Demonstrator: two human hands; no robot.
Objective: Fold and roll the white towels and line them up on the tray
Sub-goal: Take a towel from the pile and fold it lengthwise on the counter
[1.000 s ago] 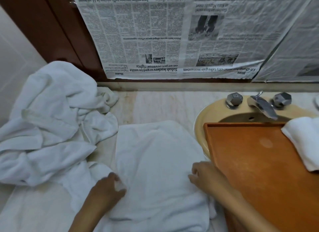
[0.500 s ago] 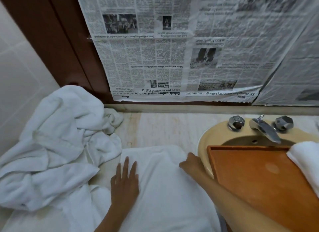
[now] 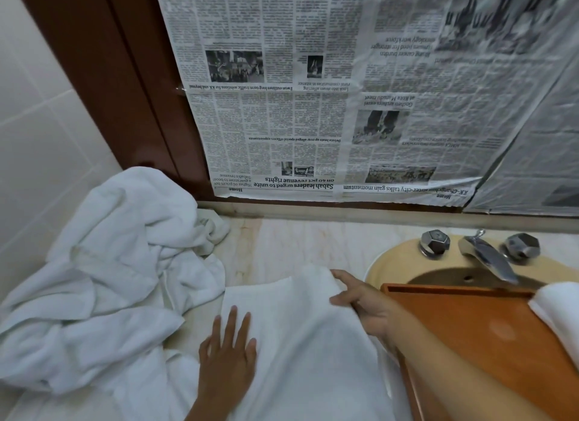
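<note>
Lifted now, the towel's (image 3: 307, 351) far right corner is gripped by the right hand (image 3: 366, 304); the left hand (image 3: 227, 354) presses flat, fingers straight, on its near left part.

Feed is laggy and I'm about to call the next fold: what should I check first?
1. Left hand flat on towel, pinning it: ok.
2. Right hand grips the towel's far corner: ok.
3. Towel's near edge square: cannot tell, out of frame.
4. Pile clear of the towel's left edge: cannot tell.
5. Tray has bare room: ok, one roll at its right edge.
</note>
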